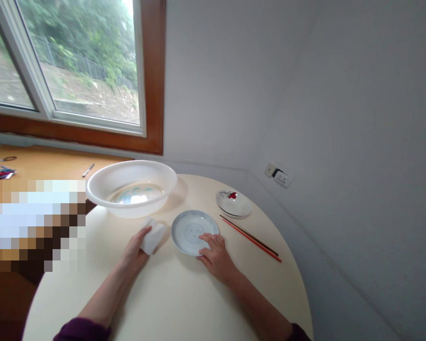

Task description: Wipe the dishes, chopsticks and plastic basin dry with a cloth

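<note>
Near the middle of the round cream desk, the left hand is curled around a folded white cloth, thumb on top, with the cloth resting on the desk just in front of the clear plastic basin. Right of it, the right hand lies half open, fingers spread loosely, fingertips pressing on the near rim of a pale blue plate; it grips nothing. Toward the desk's far right edge sit a small white dish and red chopsticks, well clear of both hands
</note>
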Available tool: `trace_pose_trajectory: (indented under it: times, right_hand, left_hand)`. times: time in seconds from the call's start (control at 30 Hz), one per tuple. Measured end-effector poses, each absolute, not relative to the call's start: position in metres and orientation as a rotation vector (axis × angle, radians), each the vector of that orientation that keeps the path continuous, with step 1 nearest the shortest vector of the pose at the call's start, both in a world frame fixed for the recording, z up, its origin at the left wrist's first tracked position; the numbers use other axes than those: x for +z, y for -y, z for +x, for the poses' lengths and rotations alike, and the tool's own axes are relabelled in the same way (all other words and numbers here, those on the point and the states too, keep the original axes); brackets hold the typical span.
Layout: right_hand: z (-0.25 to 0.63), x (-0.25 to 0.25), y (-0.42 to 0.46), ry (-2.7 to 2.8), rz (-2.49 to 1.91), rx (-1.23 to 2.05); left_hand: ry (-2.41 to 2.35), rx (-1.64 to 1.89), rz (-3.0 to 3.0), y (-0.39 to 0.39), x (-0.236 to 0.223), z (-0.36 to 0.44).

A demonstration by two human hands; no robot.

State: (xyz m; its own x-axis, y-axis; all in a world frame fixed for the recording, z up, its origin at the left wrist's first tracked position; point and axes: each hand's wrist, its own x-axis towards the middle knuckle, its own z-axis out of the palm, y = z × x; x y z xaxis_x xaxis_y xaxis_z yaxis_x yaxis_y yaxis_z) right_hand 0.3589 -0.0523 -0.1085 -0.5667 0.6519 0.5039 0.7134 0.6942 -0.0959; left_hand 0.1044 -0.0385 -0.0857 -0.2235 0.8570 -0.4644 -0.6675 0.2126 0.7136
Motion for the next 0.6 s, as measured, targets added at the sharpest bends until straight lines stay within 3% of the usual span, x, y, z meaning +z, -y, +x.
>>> trace_pose_trajectory:
  times: [0.33, 0.6]
  right_hand:
    - [0.336, -0.1, 0.044, 2.332, -1.179, -0.11]
    - [0.33, -0.083, 0.106, 2.479, -1.207, -0.048]
  left_hand:
    - [-1.137, 1.443, 0.286, 0.046, -0.077, 0.104]
    - [-1.162, 1.581, 0.235, 0.07, -0.076, 0.085]
